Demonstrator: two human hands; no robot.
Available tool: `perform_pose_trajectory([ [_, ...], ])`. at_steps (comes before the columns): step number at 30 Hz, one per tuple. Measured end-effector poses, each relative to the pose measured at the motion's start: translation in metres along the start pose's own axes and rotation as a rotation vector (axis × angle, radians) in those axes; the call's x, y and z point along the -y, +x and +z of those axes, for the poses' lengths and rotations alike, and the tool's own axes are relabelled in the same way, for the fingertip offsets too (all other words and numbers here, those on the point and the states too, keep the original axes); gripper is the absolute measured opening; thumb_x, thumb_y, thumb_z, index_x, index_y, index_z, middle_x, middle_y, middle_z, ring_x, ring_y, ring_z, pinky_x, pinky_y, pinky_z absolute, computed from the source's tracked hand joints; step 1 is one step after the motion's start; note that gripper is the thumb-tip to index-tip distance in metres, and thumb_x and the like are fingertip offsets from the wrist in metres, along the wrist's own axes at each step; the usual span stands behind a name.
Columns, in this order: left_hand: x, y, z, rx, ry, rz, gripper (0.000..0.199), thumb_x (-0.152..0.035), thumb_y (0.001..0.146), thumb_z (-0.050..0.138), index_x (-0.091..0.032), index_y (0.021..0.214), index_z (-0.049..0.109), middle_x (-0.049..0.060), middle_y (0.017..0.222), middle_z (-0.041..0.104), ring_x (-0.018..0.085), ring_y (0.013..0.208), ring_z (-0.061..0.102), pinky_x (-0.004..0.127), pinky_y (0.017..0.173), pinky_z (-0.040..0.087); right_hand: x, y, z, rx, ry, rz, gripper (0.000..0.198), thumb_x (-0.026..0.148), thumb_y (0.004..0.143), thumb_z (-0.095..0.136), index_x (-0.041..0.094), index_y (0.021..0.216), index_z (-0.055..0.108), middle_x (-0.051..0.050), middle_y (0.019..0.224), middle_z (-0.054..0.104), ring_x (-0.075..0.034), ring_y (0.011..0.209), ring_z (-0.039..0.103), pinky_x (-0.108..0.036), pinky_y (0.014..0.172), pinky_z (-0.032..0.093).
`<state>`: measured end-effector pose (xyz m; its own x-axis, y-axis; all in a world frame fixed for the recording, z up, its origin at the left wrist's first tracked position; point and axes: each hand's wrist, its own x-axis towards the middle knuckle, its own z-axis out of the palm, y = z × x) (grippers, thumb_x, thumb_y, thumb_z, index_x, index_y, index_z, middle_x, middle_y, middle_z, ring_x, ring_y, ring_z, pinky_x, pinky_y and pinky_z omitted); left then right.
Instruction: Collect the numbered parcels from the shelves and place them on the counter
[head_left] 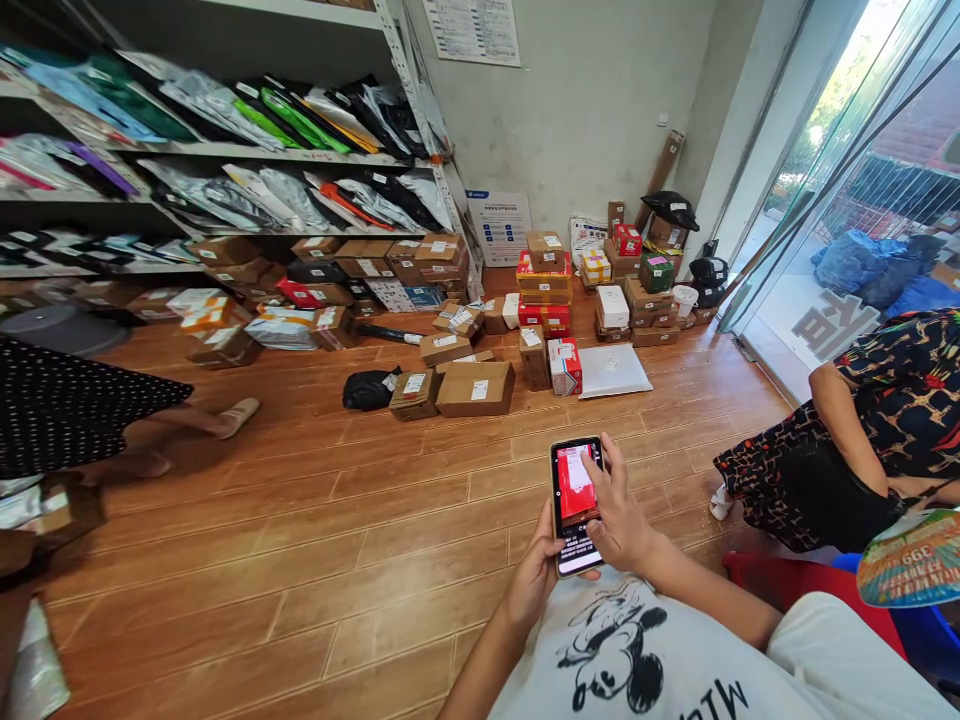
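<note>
A smartphone (576, 500) with a lit screen is held upright in front of my white printed shirt. On its screen is a red picture with a white patch, and lines of text below. My left hand (541, 555) is wrapped round the phone's lower left side and bottom. Over the screen, my right hand (619, 515) is spread with its fingers apart, the index finger at the picture and the thumb near the lower screen. Whether those fingertips touch the glass I cannot tell.
Cardboard boxes (476, 388), a white mailer (615, 370) and stacked red parcels (544, 318) stand on the wooden floor ahead. Shelves (300, 152) of bagged parcels line the left wall. One person (82, 405) walks at left; another (892, 430) sits at right by a glass door (832, 200).
</note>
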<state>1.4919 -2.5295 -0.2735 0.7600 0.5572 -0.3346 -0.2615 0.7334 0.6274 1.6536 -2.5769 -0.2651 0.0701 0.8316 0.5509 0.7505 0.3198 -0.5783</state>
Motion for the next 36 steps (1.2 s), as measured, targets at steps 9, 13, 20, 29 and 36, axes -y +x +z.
perform_pose_trajectory([
  [9, 0.004, 0.001, -0.008, 0.026, 0.046, -0.006, 0.098, -0.028, 0.076, 0.069, -0.042, 0.161, 0.023, 0.005, 0.154, 0.052, 0.028, 0.102, 0.067, 0.042, 0.083, 0.062, -0.002, 0.009, -0.002, 0.032, -0.095, 0.027, 0.06, 0.058, 0.099, 0.05, 0.033, 0.153, 0.047, -0.012, 0.171, 0.008, -0.043, 0.154, 0.02, -0.068, 0.118, 0.031],
  [13, -0.001, 0.001, -0.003, 0.041, 0.068, 0.009, 0.1, -0.029, 0.075, 0.07, -0.043, 0.161, 0.022, 0.006, 0.155, 0.051, 0.028, 0.1, 0.067, 0.041, 0.08, 0.062, -0.001, 0.012, -0.002, 0.008, -0.092, 0.021, 0.061, 0.057, 0.1, 0.048, 0.033, 0.156, 0.043, -0.014, 0.17, 0.011, -0.043, 0.152, 0.023, -0.069, 0.116, 0.033],
  [20, -0.002, 0.008, 0.003, 0.014, 0.05, -0.008, 0.108, -0.03, 0.07, 0.071, -0.042, 0.162, 0.017, 0.006, 0.154, 0.052, 0.032, 0.105, 0.065, 0.041, 0.079, 0.062, 0.005, 0.016, 0.0, -0.066, -0.012, 0.078, 0.067, 0.064, 0.103, 0.017, 0.033, 0.159, 0.036, -0.015, 0.165, 0.014, -0.037, 0.148, 0.03, -0.065, 0.115, 0.037],
  [29, -0.009, 0.009, -0.001, -0.019, 0.026, -0.014, 0.098, -0.029, 0.079, 0.067, -0.04, 0.163, 0.017, 0.006, 0.155, 0.052, 0.032, 0.109, 0.063, 0.041, 0.082, 0.061, -0.001, 0.026, 0.011, -0.1, -0.016, 0.109, 0.063, 0.063, 0.103, 0.024, 0.034, 0.155, 0.043, -0.014, 0.164, 0.016, -0.039, 0.151, 0.026, -0.065, 0.116, 0.036],
  [36, -0.015, 0.016, -0.005, -0.099, -0.017, -0.037, 0.101, -0.032, 0.077, 0.07, -0.034, 0.164, 0.018, 0.009, 0.151, 0.057, 0.034, 0.112, 0.063, 0.036, 0.074, 0.061, -0.013, 0.018, 0.032, -0.255, 0.206, 0.319, 0.076, 0.065, 0.103, 0.025, 0.02, 0.163, 0.015, -0.022, 0.166, 0.024, -0.032, 0.154, 0.031, -0.055, 0.122, 0.035],
])
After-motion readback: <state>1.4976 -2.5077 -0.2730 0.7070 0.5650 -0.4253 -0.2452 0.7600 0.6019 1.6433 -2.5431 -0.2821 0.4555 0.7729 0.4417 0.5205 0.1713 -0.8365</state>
